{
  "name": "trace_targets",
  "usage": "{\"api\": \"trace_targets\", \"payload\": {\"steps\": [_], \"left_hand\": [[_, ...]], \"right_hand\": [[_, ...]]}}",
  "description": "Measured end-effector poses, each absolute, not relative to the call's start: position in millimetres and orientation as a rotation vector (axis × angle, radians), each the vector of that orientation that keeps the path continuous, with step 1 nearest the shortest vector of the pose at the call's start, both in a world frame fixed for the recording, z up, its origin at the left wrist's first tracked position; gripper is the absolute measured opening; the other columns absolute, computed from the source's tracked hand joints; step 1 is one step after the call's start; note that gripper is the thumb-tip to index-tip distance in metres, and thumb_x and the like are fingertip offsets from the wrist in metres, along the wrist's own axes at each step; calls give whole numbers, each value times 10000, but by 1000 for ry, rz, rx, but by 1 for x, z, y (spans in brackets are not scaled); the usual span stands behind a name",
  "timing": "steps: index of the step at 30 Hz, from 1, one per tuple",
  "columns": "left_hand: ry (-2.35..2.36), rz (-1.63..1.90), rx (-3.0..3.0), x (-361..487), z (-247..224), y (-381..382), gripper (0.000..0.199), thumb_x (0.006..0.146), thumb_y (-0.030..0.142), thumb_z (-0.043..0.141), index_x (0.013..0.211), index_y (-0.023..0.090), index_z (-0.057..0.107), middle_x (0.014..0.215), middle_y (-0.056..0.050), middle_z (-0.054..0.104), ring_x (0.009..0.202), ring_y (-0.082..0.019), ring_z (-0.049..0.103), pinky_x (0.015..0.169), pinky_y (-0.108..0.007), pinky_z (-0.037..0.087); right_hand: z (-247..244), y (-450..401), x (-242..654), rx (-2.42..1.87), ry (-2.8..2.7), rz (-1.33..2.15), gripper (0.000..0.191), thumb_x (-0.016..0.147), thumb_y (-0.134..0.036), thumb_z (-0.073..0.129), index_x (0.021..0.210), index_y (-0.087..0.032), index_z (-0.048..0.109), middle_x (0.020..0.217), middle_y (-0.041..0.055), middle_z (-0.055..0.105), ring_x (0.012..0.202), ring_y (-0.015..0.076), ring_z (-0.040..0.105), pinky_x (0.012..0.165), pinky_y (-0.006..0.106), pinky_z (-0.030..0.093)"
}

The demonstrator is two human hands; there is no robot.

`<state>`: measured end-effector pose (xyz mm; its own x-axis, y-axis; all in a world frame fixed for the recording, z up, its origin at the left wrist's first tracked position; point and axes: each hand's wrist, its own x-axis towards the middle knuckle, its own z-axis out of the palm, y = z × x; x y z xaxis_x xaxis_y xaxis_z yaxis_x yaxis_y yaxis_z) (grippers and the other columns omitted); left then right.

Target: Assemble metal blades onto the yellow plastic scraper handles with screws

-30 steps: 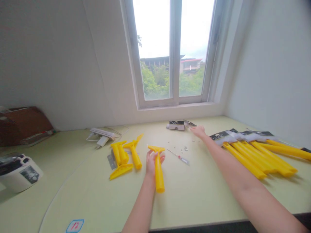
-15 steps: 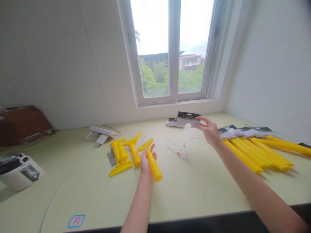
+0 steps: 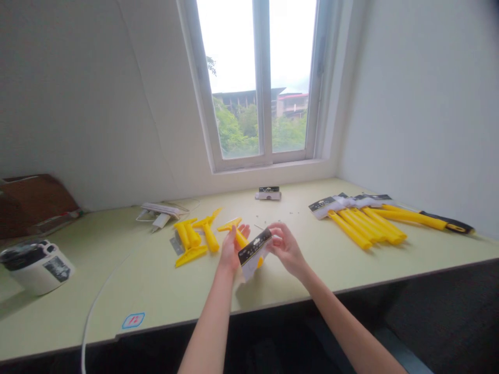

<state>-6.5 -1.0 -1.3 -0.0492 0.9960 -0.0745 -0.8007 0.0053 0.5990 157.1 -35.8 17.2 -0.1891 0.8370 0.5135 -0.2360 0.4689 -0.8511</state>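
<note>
My left hand [image 3: 229, 253] is closed around a yellow scraper [image 3: 241, 238], its T-shaped head pointing away from me. In my right hand [image 3: 288, 250], fingers pinch the edge of a black-and-white packaging card [image 3: 249, 255]. The card is tilted over the lower end of the scraper's handle, hiding most of it. A bit of yellow shows near the card's lower right part; I cannot tell whether the handle goes through its hole. Left of my left hand lie several other yellow scraper pieces [image 3: 191, 253]. A screwdriver [image 3: 259, 227] is mostly hidden behind the card.
Several carded yellow handles [image 3: 351, 228] lie at the right, beside a longer yellow tool with a black grip [image 3: 448, 222]. More cards [image 3: 270, 194] rest below the window. Small metal bits [image 3: 291, 213], a power strip [image 3: 161, 209] and a white lidded jug [image 3: 41, 270] are on the table.
My right hand has brought the card from the back of the table to the scraper's handle in my left hand. The view has shifted to the right.
</note>
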Motion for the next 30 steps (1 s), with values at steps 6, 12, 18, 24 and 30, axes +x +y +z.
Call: {"api": "trace_targets", "payload": {"steps": [6, 12, 18, 24, 30], "left_hand": [[609, 1560, 563, -6, 1, -4, 382, 714, 404, 613, 1015, 178, 551, 1036, -98, 601, 960, -218, 579, 841, -379, 452], [732, 1386, 894, 2, 2, -11, 397, 684, 435, 626, 929, 124, 595, 868, -85, 648, 782, -200, 608, 742, -329, 460], [852, 1327, 1090, 9, 2, -16, 336, 683, 413, 617, 890, 152, 661, 871, -75, 673, 958, -247, 568, 843, -340, 419], [798, 1258, 1036, 5, 4, -20, 330, 653, 352, 657, 918, 155, 654, 968, -85, 663, 1035, -268, 539, 919, -368, 370], [602, 1196, 956, 2, 8, -18, 317, 729, 313, 590, 983, 125, 618, 1076, -121, 620, 1076, -242, 524, 979, -370, 327]], "right_hand": [[11, -20, 145, -676, -1498, 939, 294, 681, -186, 594, 967, -210, 530, 898, 27, 595, 806, 168, 590, 716, 319, 489], [3, -22, 147, -862, -1454, 584, 102, 734, -257, 567, 806, -185, 564, 797, 41, 609, 784, 187, 577, 737, 346, 475], [0, -20, 155, -974, -1351, 567, 250, 730, -392, 582, 860, -178, 571, 864, 72, 630, 823, 205, 595, 778, 380, 473], [4, -6, 157, -916, -1116, 1090, 347, 627, -410, 661, 852, -167, 559, 803, 57, 620, 782, 210, 614, 660, 371, 533], [5, 1, 161, -761, -926, 1141, 300, 592, -350, 704, 760, -173, 530, 789, 30, 614, 789, 174, 613, 818, 400, 494]]}}
